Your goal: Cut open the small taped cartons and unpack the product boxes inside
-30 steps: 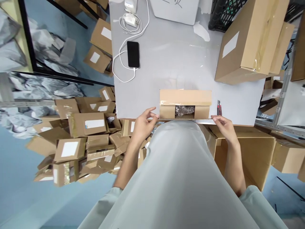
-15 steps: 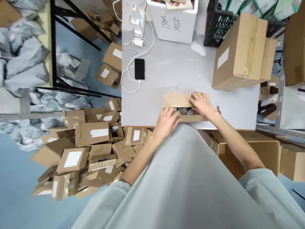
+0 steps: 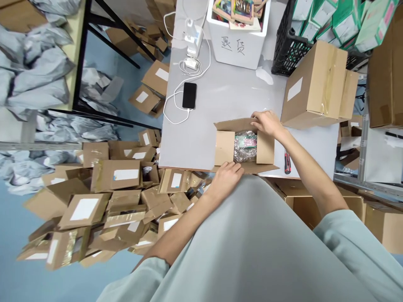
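Note:
A cardboard box (image 3: 225, 147) lies at the table's near edge, its long flaps spread apart and its short side flaps folded inward. Between those side flaps shows an item in clear bubble wrap (image 3: 245, 147), with green and pink beneath the plastic. My left hand (image 3: 227, 177) is curled over the near long flap. At the far side my right hand (image 3: 267, 123) grips the far long flap near its right corner, thumb inside. A red and black box cutter (image 3: 287, 162) lies right of the box, beside my right forearm.
A phone (image 3: 189, 95) on a white cable lies back left, near a power strip (image 3: 193, 40). Behind stands a white foam bin (image 3: 237, 48). Taped cartons (image 3: 315, 84) and a black crate (image 3: 291, 52) fill the right. Many boxes (image 3: 116, 174) cover the floor at left.
The long flaps have swung apart, uncovering the side flaps and more of the bubble-wrapped item. My right hand has moved away from me with the far flap, my left toward me.

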Available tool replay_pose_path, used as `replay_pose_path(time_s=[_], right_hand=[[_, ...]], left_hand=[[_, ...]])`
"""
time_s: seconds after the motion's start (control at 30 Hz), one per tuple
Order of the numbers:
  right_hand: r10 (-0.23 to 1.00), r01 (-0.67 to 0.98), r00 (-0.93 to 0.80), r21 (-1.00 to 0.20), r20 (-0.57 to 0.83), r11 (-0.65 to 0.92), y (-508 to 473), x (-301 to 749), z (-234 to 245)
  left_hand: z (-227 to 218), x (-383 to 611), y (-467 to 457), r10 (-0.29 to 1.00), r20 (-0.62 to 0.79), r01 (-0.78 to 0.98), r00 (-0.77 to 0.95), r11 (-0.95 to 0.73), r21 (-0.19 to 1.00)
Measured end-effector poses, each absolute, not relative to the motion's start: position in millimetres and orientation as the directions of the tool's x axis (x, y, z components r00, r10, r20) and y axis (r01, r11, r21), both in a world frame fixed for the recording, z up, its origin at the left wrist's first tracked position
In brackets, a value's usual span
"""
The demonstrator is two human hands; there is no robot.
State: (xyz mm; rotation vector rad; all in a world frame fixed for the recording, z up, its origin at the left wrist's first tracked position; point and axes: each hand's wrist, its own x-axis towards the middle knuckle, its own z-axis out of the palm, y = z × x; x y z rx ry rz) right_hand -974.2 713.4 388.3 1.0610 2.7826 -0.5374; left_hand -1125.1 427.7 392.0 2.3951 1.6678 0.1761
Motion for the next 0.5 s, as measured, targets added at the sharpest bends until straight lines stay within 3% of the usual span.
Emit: replay_pose_path(time_s=[0.37,0.5], right_hand=[[0.498,0.648,-0.756,-0.38,-0.425,0.66,751,-988,395],[0.44,0.662,-0.722,-0.35,-0.534,0.663,747,-997,400]], left_hand=[[374,-1119,418,0.926,-0.038,0.889,0.374,-0.347,0.297],[373,-1122,423,0.934,-0.043,0.895,0.355,-0.326,0.306]])
